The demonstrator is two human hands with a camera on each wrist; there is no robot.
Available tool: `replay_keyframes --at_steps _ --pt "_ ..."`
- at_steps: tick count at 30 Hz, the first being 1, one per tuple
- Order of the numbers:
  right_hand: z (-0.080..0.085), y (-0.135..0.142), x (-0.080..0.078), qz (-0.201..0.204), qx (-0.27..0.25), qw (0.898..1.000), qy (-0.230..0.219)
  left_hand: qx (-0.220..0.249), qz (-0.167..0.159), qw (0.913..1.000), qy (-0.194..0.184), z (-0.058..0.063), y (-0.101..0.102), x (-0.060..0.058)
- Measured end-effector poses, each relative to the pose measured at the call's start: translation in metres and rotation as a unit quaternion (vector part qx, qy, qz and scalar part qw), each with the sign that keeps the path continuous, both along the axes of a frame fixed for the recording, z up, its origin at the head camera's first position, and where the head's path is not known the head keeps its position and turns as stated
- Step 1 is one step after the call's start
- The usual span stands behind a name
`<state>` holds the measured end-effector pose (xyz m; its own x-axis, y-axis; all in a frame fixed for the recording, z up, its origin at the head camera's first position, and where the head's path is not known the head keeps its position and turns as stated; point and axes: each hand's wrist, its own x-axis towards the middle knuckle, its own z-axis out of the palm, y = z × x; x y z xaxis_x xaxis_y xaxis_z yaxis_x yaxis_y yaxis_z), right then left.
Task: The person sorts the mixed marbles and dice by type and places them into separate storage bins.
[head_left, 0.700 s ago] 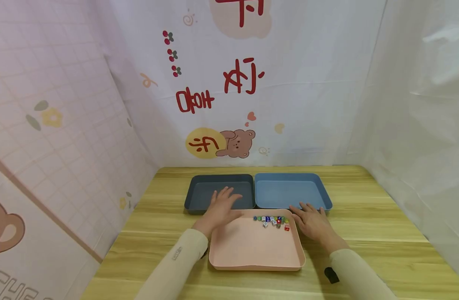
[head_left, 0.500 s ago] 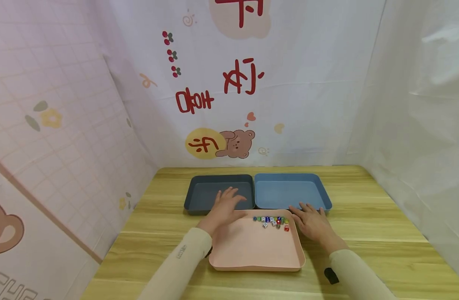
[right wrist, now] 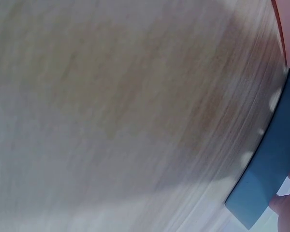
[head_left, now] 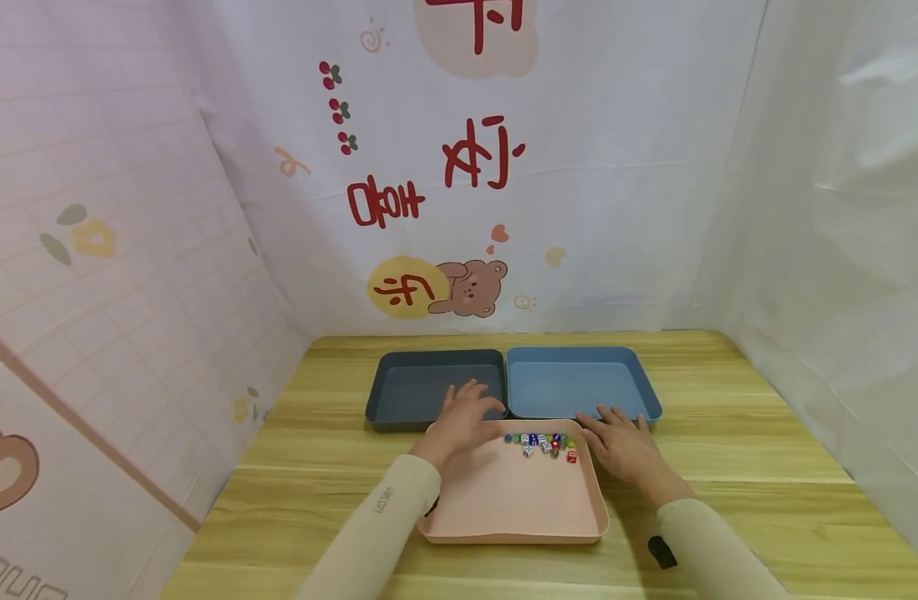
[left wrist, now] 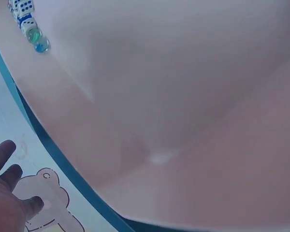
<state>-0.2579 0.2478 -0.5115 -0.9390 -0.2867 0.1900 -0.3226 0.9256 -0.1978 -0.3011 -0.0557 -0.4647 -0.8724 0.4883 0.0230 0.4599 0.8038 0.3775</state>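
Note:
In the head view, a pink tray holds a cluster of small dice and glass marbles along its far right side; one red die lies slightly apart. My left hand hovers over the tray's far left corner, fingers spread and loosely bent, holding nothing. To the right of the pink tray, my right hand has its fingertips at the front rim of the light blue tray. The right wrist view shows part of that hand against the blue tray wall.
A dark blue tray stands behind the pink one, side by side with the light blue tray. All three sit on a wood-grain table. White printed cloth encloses the back and sides.
My left hand has moved right over the pink tray, nearer the dice and marbles. My right hand keeps its place. The dice and marbles have not visibly moved.

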Motion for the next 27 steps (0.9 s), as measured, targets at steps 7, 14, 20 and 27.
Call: replay_keyframes --at_steps 7,14,20,27 --pt "0.0 -0.002 0.0 0.001 -0.009 1.0 0.001 0.017 0.0 0.9998 -0.005 -0.006 0.005 0.002" --pt "0.002 -0.001 0.002 -0.007 -0.002 1.0 -0.012 0.015 0.002 0.9999 0.0 -0.017 0.008 0.003" --pt "0.003 -0.001 0.002 -0.006 0.003 1.0 -0.011 -0.003 -0.006 0.9996 0.027 -0.023 0.008 0.004" --pt "0.001 -0.002 0.001 -0.009 -0.003 1.0 -0.014 -0.002 -0.01 0.9993 0.036 -0.027 0.01 0.005"
